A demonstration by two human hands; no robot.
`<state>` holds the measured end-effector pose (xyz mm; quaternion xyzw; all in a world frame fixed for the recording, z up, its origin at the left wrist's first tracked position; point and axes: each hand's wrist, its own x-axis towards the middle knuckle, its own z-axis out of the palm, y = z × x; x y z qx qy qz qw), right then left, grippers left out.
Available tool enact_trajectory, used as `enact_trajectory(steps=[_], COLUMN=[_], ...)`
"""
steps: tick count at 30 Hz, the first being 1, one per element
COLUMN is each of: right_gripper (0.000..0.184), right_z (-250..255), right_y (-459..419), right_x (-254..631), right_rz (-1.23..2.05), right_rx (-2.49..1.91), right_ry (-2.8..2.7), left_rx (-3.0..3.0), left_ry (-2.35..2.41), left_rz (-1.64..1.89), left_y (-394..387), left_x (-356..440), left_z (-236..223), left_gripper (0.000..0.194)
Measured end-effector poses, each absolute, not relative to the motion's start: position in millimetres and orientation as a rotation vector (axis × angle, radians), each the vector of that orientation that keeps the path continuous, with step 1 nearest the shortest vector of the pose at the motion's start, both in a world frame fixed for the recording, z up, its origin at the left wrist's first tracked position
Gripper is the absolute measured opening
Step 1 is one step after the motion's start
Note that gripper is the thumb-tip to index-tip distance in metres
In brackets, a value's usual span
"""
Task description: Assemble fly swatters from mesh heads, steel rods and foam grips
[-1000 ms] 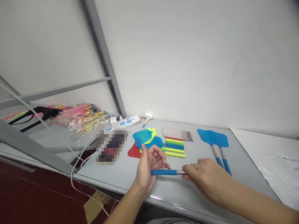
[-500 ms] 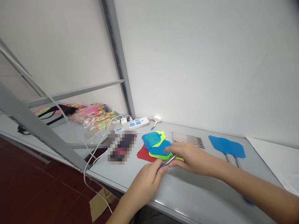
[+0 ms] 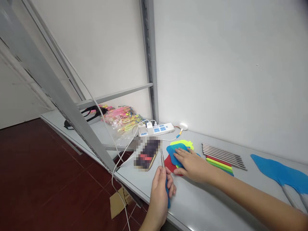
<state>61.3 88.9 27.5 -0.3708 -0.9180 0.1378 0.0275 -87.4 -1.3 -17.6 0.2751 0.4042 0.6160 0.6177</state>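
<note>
Our left hand (image 3: 161,187) was clamped on a metal rod with a blue grip (image 3: 162,159), above the front edge of the bench (image 3: 204,202). We had our right hand (image 3: 192,165) palm down, fingers slightly apart, on a blue swatter head (image 3: 175,152) nearer the back edge. Metal rods (image 3: 222,155) and colored grips (image 3: 218,162) lay to its right; a power strip (image 3: 160,129) sat near the back left corner.

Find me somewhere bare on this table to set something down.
Widest: between the right forearm and the table's near edge. Smaller: between the colored tubes and the blue swatters. Crowded: from the power strip through the mesh heads to the metal rods.
</note>
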Motion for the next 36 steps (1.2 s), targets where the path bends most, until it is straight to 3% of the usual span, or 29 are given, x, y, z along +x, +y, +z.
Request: enact_trajectory(steps=[5,12,19,36], right_gripper=[0.068,0.072,0.044,0.034], right_z=[32,26,7,-27], right_y=[42,-8,-51,-120], right_x=[76,99,132,222], right_rz=[0.376,0.303,0.094,0.345], right_rx=[-0.960,-0.759,-0.737,-1.599], right_ry=[-2.858,-2.952,-2.951,-2.205], left_rx=[0.579,0.645,0.968,1.831], left_ry=[0.909,0.877,0.992,1.020], left_rz=[1.484,1.511,1.296,0.775], left_y=[-5,-6,-5,-16], left_x=[-90,-90,-88,15], left_z=[-15,-12,-11,0], left_gripper=[0.040,0.038,0.038,0.033])
